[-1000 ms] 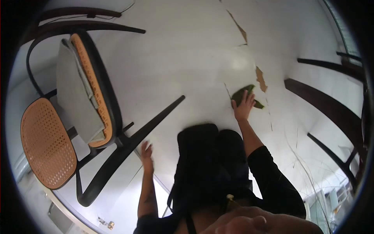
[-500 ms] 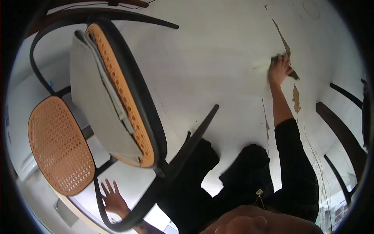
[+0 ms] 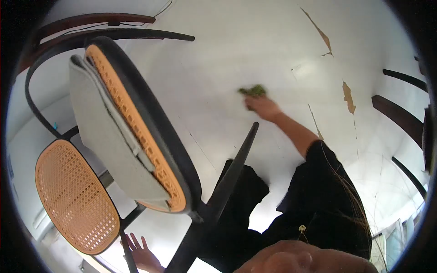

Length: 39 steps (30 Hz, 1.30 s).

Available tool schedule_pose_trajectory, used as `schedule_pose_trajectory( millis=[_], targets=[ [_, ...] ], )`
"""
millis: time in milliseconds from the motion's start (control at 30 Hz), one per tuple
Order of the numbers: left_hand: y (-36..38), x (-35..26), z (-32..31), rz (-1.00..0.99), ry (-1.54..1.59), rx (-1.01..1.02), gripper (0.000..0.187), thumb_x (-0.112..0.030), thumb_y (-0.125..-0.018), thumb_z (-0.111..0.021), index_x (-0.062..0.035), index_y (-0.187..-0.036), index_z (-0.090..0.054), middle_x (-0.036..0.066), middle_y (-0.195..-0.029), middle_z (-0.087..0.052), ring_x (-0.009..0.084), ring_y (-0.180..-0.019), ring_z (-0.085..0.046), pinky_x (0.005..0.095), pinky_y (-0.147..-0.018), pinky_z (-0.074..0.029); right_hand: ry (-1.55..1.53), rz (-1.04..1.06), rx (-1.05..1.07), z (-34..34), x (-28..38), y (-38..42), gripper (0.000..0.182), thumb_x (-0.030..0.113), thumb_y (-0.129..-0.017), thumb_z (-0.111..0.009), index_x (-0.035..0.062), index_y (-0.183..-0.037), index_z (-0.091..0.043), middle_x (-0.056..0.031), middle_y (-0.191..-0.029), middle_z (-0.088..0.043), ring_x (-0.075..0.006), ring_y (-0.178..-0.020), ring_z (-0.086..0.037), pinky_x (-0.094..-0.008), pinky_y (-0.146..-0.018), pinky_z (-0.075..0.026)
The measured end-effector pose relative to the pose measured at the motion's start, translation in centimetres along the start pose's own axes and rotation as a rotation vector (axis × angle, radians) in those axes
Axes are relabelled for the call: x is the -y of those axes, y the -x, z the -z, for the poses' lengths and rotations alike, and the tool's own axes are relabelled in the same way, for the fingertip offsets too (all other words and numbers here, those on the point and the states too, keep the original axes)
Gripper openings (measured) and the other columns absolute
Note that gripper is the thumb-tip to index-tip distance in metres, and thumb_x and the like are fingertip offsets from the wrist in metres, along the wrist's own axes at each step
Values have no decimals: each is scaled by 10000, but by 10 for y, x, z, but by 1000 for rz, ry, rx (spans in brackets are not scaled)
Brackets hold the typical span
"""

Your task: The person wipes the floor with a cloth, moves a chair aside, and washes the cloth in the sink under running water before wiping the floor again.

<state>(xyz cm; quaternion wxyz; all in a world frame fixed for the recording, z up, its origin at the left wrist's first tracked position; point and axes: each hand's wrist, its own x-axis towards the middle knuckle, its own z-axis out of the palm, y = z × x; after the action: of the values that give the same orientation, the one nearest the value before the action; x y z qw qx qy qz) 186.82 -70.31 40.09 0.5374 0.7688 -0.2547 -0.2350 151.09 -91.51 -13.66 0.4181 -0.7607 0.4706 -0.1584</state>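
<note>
My right hand (image 3: 261, 106) presses a crumpled green cloth (image 3: 253, 90) flat against the white floor (image 3: 227, 59), arm stretched forward in a black sleeve. My left hand (image 3: 142, 253) rests low at the bottom of the view, fingers spread on the pale floor, partly behind a black chair leg (image 3: 129, 259). It holds nothing. My black-trousered knees (image 3: 241, 195) are below the right arm.
A black-framed chair with an orange cane seat (image 3: 70, 195) and cane back (image 3: 136, 132), a grey cushion (image 3: 100, 132) against it, fills the left. One chair leg (image 3: 232, 168) runs toward my right hand. Floor paint is chipped (image 3: 348, 96) at right. Dark chair legs (image 3: 400, 123) stand far right.
My right hand has swept the green cloth leftward and nearer, away from the chipped strip. The left hand has stayed low near the chair leg. The view shifted slightly.
</note>
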Motion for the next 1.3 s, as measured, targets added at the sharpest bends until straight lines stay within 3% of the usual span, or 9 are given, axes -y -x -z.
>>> schedule_pose_trajectory(
  millis=[33, 200, 333, 467, 600, 933, 1067, 1200, 1300],
  targets=[
    [-2, 0, -14, 3, 10, -94, 749, -590, -846, -398, -147, -1432, -248, 136, -1476, -233, 344, -1351, -233, 572, -1066, -213, -26, -279, 182, 33, -15, 23, 320, 99, -836, -491, 85, -1155, -514, -133, -1270, -496, -314, -1201, -428, -381, -964, -393],
    [-50, 59, 32, -1, 302, -495, 764, -628, -890, -293, -142, -1461, -148, 98, -1507, -171, 293, -1366, -231, 535, -1080, -178, 396, -554, -537, 78, -86, 245, 536, -92, -743, -436, 61, -1256, -476, -131, -1404, -360, -335, -1354, -237, -533, -1092, -172],
    [-138, 132, 110, 87, 195, -94, 776, -612, -856, -376, -138, -1445, -198, 114, -1470, -247, 305, -1316, -318, 529, -1033, -289, 347, -654, -805, 76, -110, 283, 482, -77, -720, -487, 50, -1182, -539, -142, -1274, -500, -314, -1222, -430, -449, -1038, -309],
    [-168, 117, 53, -74, 438, -96, 732, -581, -862, -391, -121, -1413, -250, 121, -1426, -309, 309, -1261, -380, 510, -984, -350, -473, -521, -688, 141, 15, 215, 460, -22, -673, -569, 56, -1126, -571, -134, -1006, -628, -262, -957, -603, -336, -873, -464],
    [-188, 78, 34, -248, 607, -56, 688, -551, -869, -406, -104, -1382, -301, 128, -1382, -372, 313, -1206, -443, 491, -936, -411, -640, 125, -265, 170, 191, 170, 605, 12, -679, -633, 98, -1263, -498, -112, -1172, -549, -225, -1078, -537, -313, -953, -407],
    [-65, 8, -17, -276, 590, 178, 488, -363, -923, -455, -49, -1295, -419, 153, -1245, -514, 316, -1083, -552, 436, -907, -494, -423, 143, -211, 173, 277, 146, 650, 238, -605, -703, 41, -1195, -512, -180, -1083, -593, -343, -991, -568, -387, -865, -456],
    [10, -11, -49, -252, 612, 170, 450, -430, -910, -435, -77, -1179, -508, 97, -1034, -590, 217, -798, -601, 328, -564, -491, -350, 95, -358, 208, 257, 191, 581, 294, -621, -707, 51, -1129, -562, -169, -993, -631, -332, -915, -604, -387, -815, -474],
    [48, 13, -80, -430, 549, 443, 400, -328, -924, -490, -80, -1235, -443, 109, -1131, -537, 259, -975, -576, 439, -817, -518, -297, -100, -482, 251, 219, 246, 505, 304, -648, -715, 33, -1057, -596, -168, -927, -648, -320, -858, -615, -381, -781, -471],
    [72, 21, -119, -356, 655, 374, 329, -306, -933, -488, -89, -1179, -454, 84, -1042, -530, 218, -872, -565, 391, -714, -507, -187, -286, -677, 278, 210, 285, 457, 303, -656, -713, 27, -1005, -613, -174, -909, -649, -305, -842, -619, -380, -782, -469]
  ],
)
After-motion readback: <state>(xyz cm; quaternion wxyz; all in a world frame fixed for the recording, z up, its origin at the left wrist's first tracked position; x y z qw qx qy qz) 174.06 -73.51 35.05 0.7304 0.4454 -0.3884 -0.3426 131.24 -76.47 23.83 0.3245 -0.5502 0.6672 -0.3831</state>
